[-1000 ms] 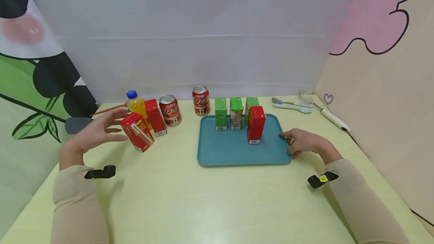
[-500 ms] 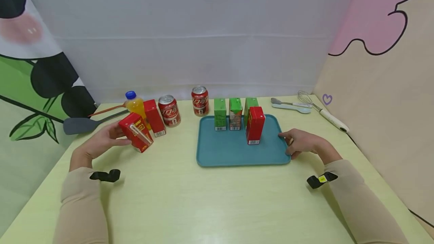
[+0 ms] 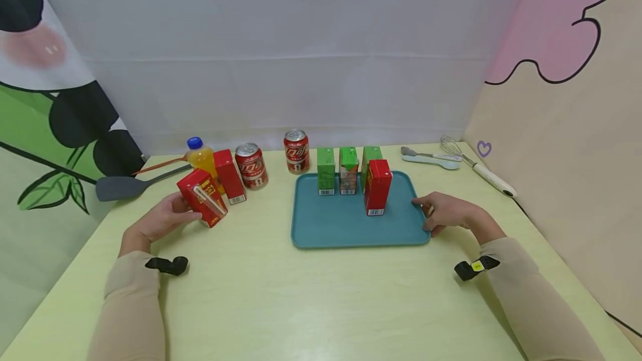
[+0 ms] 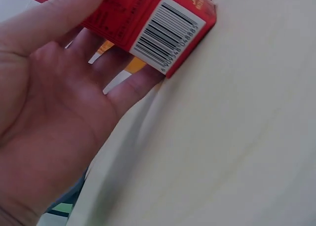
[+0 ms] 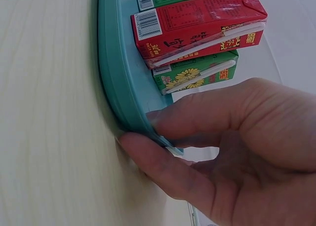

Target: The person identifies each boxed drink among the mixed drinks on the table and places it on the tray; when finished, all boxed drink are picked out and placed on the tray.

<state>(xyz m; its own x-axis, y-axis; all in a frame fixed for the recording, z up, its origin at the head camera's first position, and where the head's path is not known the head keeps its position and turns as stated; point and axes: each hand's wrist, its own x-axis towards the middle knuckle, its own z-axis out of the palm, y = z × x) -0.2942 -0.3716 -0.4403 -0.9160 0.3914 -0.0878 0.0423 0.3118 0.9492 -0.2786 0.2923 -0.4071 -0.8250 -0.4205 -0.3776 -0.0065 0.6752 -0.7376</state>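
At the left of the head view, my left hand [image 3: 165, 219] holds a red drink carton [image 3: 202, 198] with a straw on its front. In the left wrist view, the thumb lies across one face of the carton [image 4: 148, 23] and the fingers reach round behind it. My right hand [image 3: 448, 210] pinches the right rim of a teal tray [image 3: 346, 238]. From the right wrist, thumb and fingers show on either side of that rim [image 5: 116, 83]. Several cartons stand upright on the tray: one red carton [image 3: 378, 187] in front of green ones [image 3: 326, 170].
Beside the held carton stand another red carton [image 3: 230, 177], an orange juice bottle [image 3: 202, 157] and a cola can [image 3: 252, 167]. A second can [image 3: 296, 152] is behind the tray's left corner. A dark spatula [image 3: 120, 188] lies far left; a whisk [image 3: 486, 174] and spoons [image 3: 433, 161] lie back right.
My left hand has come down and rightward from beside the red carton and closed on it. The carton has hardly moved. My right hand stays at the tray's rim.
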